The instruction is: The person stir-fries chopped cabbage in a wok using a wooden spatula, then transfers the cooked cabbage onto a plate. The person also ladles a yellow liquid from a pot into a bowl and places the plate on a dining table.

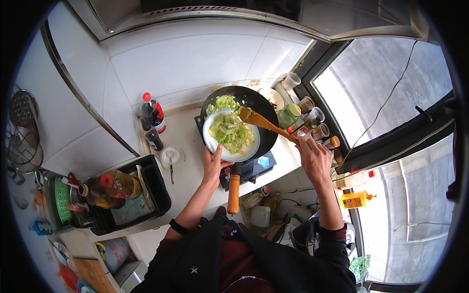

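My left hand (213,166) grips the near rim of a white plate (250,151) with a blue edge, held over the wok. Chopped pale-green cabbage-like vegetable (231,133) is heaped on the plate. My right hand (316,157) is closed around the handle of a wooden spatula (269,125); its blade is at the plate's far right edge with bits of vegetable on it. The dark wok (266,110) stands on a portable cooktop (265,163), partly hidden by the plate. More of the chopped vegetable (221,102) lies in its far left part. The wok's wooden handle (233,192) points toward me.
Sauce bottles (153,110) and a small white dish with a spoon (172,157) stand left of the wok. A black bin (161,205) holds oil bottles (122,183). Several jars (289,115) line the window side. A range hood (227,11) hangs overhead.
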A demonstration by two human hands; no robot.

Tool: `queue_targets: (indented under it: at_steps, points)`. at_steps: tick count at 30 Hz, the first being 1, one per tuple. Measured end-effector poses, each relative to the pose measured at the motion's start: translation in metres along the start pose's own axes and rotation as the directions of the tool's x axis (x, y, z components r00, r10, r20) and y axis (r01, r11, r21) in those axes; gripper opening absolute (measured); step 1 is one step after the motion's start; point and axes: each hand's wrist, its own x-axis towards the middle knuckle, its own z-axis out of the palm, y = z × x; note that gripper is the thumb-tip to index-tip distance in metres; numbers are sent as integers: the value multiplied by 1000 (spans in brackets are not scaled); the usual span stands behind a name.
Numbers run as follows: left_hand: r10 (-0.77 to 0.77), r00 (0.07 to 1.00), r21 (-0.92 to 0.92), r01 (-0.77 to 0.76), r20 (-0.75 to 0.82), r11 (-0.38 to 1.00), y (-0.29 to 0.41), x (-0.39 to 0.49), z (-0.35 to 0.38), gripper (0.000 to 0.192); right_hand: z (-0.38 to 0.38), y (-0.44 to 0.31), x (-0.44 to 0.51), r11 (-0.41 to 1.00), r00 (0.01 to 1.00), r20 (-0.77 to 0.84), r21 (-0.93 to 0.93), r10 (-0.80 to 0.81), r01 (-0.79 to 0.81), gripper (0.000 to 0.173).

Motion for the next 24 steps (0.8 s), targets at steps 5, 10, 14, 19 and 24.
queue_targets:
  at_steps: [5,10,14,19,24]
  points:
    - [17,1000,-5,-17,-19,1000,0,1,-8,46,-4,3,5,999,1000,-10,-41,-29,28,32]
    - [34,999,-7,-35,-41,999,4,-2,-14,46,-10,1,11,992,993,-10,-44,-116,116,29]
    - [57,996,2,-57,-62,998,7,-4,-18,46,-24,10,20,975,976,66,-65,-208,212,32]
    - [78,994,-31,-80,-72,996,5,-4,-17,47,-33,11,30,973,975,81,-84,-207,214,32]
    - [74,991,-46,-79,-109,996,4,-5,-23,48,-32,12,33,997,989,145,75,-39,28,29]
